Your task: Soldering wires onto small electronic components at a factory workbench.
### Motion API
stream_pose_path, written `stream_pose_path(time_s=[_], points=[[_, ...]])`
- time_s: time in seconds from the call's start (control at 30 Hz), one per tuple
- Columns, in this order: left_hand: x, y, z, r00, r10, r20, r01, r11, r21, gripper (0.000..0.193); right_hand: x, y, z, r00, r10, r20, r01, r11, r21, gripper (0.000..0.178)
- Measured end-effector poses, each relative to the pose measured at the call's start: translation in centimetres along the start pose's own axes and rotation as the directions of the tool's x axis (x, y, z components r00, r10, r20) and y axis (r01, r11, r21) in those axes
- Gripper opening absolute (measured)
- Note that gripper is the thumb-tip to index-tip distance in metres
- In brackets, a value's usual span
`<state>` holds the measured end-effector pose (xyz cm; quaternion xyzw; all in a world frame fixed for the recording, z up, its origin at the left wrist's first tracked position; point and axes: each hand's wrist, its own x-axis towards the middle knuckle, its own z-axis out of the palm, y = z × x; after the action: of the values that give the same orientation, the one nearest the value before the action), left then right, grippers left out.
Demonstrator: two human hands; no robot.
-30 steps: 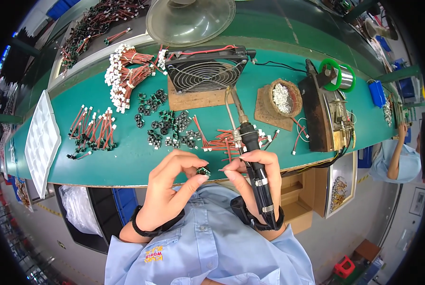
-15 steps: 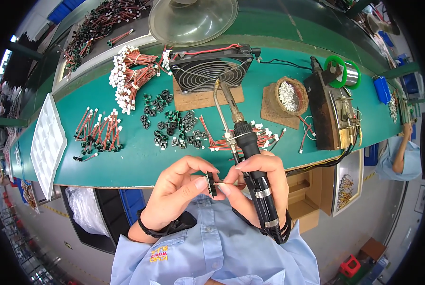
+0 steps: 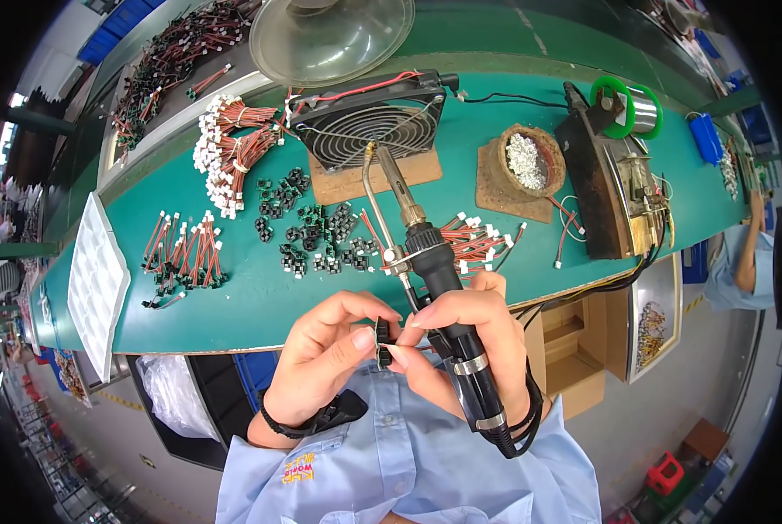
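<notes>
Between the thumb and fingers of my left hand [image 3: 321, 354] is a small black component [image 3: 383, 343], held upright just off the table's near edge. My right hand [image 3: 494, 336] grips a black soldering iron [image 3: 435, 262] with a thin metal feed tube [image 3: 368, 188] along its side. The iron points away from me, its tip in front of a fan [image 3: 369, 131]. At the same time the right thumb and index fingertips meet the component's right side. A bit of red wire shows by those fingers; where it ends is hidden.
Loose black components [image 3: 312, 231] lie mid-table. Red-wired connectors lie in a left group [image 3: 186, 249], a right group [image 3: 474, 243] and tied bundles [image 3: 234, 148]. A bowl of white pellets [image 3: 526, 162], a solder spool [image 3: 643, 111] and a white tray [image 3: 98, 284] flank them.
The whole view has shifted slightly. The black component is turned so more of its dark face shows, and my right fingertips have closed in against it. The iron stays in my right hand.
</notes>
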<state>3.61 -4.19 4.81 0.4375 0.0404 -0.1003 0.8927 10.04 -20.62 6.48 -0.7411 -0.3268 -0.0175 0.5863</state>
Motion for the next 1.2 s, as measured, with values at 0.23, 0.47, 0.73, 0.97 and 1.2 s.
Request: stream_pose_path(time_s=[0.23,0.47,0.73,0.97,1.2], points=[[0.07,-0.11,0.05,1.0,0.023,0.01,-0.024,0.999,0.042,0.024,0.0,-0.02,0.26,0.996,0.042,-0.075,-0.035,0.995,0.097,0.039],[0.13,-0.07,0.3,1.0,0.026,-0.009,-0.025,0.999,0.043,0.024,0.04,0.14,-0.02,0.999,0.031,-0.044,-0.029,0.998,0.051,0.042],[0.25,-0.25,0.24,0.999,0.048,-0.002,-0.048,0.996,0.08,0.024,0.03,0.14,-0.01,0.997,0.056,-0.056,-0.05,0.994,0.095,0.041],[0.27,-0.38,0.23,0.998,0.058,-0.008,-0.058,0.995,0.077,0.024,-0.06,0.11,0.09,0.993,0.1,-0.067,-0.091,0.988,0.123,0.04],[0.28,-0.42,0.25,0.998,0.056,-0.009,-0.055,0.995,0.078,0.023,-0.11,0.27,0.12,0.991,0.114,-0.064,-0.105,0.985,0.135,0.041]])
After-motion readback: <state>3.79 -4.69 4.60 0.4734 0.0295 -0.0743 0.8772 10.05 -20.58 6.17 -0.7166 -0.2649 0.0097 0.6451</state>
